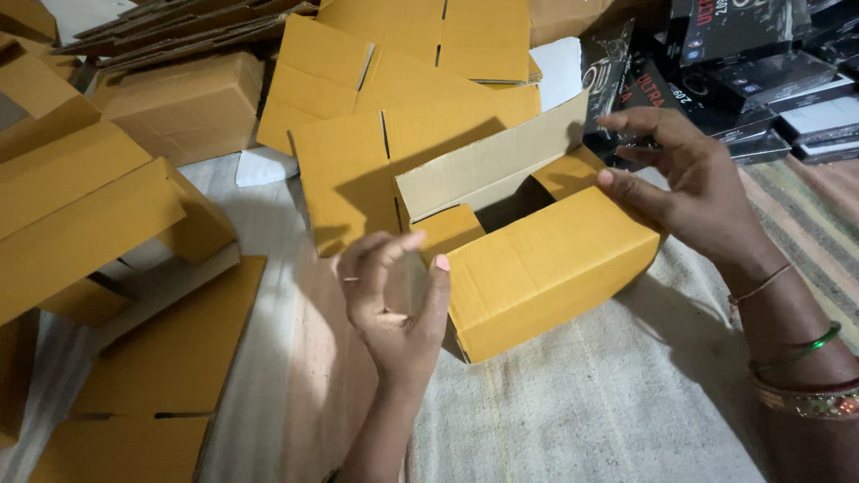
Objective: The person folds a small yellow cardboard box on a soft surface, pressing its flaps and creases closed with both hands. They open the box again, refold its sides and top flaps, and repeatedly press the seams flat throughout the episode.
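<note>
A yellow cardboard box [546, 268] lies on a pale woven cloth [582, 402], its top flaps partly folded in and one long flap [488, 165] standing up at the back. My left hand [394, 286] is at the box's near left corner, fingers curled and apart, thumb against the box's side. My right hand [680, 179] hovers over the far right corner, fingers spread, fingertips near the raised flap and the short end flap [568, 174]. Neither hand clearly grips anything.
Flat yellow cardboard blanks [403, 98] lie behind the box, and more folded boxes [80, 206] are piled at the left. Several dark printed product boxes [761, 63] are stacked at the upper right. A striped mat [805, 224] lies at the right.
</note>
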